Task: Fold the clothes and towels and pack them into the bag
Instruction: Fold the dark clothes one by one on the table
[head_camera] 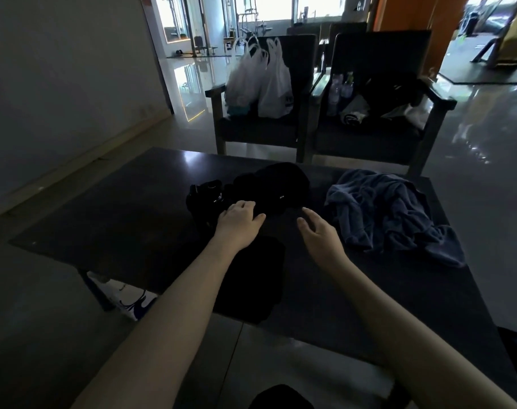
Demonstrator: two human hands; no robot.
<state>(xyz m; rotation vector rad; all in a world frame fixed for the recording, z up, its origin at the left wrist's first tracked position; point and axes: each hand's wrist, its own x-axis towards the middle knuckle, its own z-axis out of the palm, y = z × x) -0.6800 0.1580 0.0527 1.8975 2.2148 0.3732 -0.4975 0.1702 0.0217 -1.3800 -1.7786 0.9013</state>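
- The black clothes lie in a loose heap in the middle of the frame, on the far half of the dark bench
- Touching the heap on its left is a black thing with shiny parts; it may be the bag, but it is too dark to tell
- The left hand lies palm down at the near edge of the heap, between the shiny black thing and the clothes; its fingers bend down onto the dark cloth, and I cannot tell if they grip it or only rest on it
- The right hand hovers just right of the left one, fingers open and a little spread, holding nothing
- A flat, folded black cloth lies below the hands, at the near edge of the bench, partly under the left forearm
- A crumpled blue towel lies at the right of the frame, near the right hand but apart from it
- Behind the bench, in the upper middle, stand two dark armchairs; the left one carries white plastic bags, the right one carries bottles and dark items
- A white and blue shoe shows under the left edge of the bench
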